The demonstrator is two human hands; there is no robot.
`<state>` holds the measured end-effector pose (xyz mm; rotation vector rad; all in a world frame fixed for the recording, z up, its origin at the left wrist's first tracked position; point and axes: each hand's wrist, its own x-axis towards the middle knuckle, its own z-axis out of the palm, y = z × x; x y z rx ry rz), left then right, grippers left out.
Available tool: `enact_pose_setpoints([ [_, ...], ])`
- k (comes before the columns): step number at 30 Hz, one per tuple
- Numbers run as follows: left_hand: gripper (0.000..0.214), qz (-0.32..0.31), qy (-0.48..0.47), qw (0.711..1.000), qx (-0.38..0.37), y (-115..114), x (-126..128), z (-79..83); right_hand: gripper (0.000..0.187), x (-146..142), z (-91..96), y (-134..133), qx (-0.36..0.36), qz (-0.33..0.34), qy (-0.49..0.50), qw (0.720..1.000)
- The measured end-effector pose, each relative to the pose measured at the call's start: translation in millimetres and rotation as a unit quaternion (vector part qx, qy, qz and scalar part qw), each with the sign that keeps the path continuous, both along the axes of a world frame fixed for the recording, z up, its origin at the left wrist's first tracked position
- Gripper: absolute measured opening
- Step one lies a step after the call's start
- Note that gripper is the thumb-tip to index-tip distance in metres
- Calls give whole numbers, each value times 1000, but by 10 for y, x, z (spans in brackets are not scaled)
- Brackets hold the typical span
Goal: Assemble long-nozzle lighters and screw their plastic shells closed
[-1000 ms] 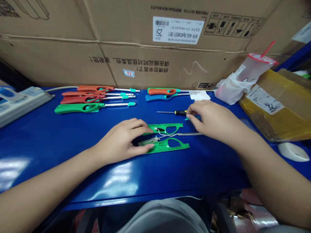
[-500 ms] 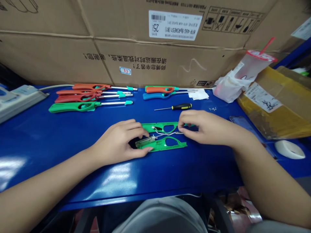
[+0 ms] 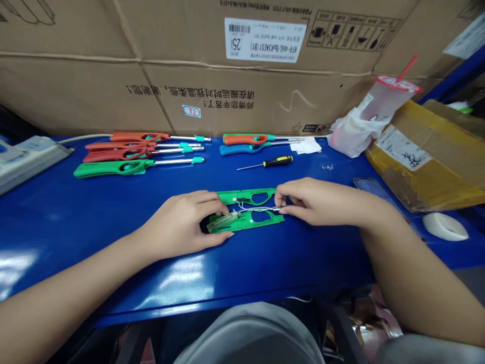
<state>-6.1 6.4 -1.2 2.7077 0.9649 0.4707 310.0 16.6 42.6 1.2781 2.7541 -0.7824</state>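
Note:
Two green lighter shell halves lie in front of me, the far half [image 3: 248, 196] and the near half [image 3: 246, 222], with their hollow sides showing. A clear fuel tank [image 3: 223, 222] rests at the left end of the near half, tilted a little. My left hand [image 3: 189, 220] curves around that end, its thumb along the near edge and its fingertips by the tank. From the tank a thin gas tube with white wires [image 3: 252, 208] runs right to a small metal nozzle [image 3: 277, 209]. My right hand [image 3: 303, 202] pinches the nozzle between thumb and fingers.
Several assembled long-neck lighters [image 3: 121, 151] lie at the back left, more [image 3: 242, 144] at the back middle. A screwdriver [image 3: 278, 161] lies beyond my hands. At right are a phone [image 3: 373, 189], white mouse [image 3: 445, 226], taped parcel [image 3: 428, 167] and bagged cup [image 3: 390, 103]. A large carton [image 3: 208, 76] blocks the back.
The nozzle in my right hand has come slightly left and toward the near shell half. The tank's left end now sits lower and nearer me. The view has shifted a little.

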Motion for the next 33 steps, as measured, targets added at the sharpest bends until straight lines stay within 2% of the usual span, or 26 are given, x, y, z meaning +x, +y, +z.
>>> enact_pose_setpoints([
  [4,25,7,2,1000,-6,-5,1,-4,6,26,35,-1,-39,17,3,999],
  [11,27,15,-5,1000,-22,38,-46,-59,8,36,25,-11,-34,40,18,998],
  [19,24,-5,-21,1000,-2,21,-37,-61,8,47,-19,29,8,22,-16,1000],
  [24,18,-16,-21,1000,-8,23,-46,-61,16,3,-36,26,46,21,-39,998],
  [33,21,-8,-10,1000,-3,12,-57,-60,24,-32,-24,-23,75,57,-48,994],
])
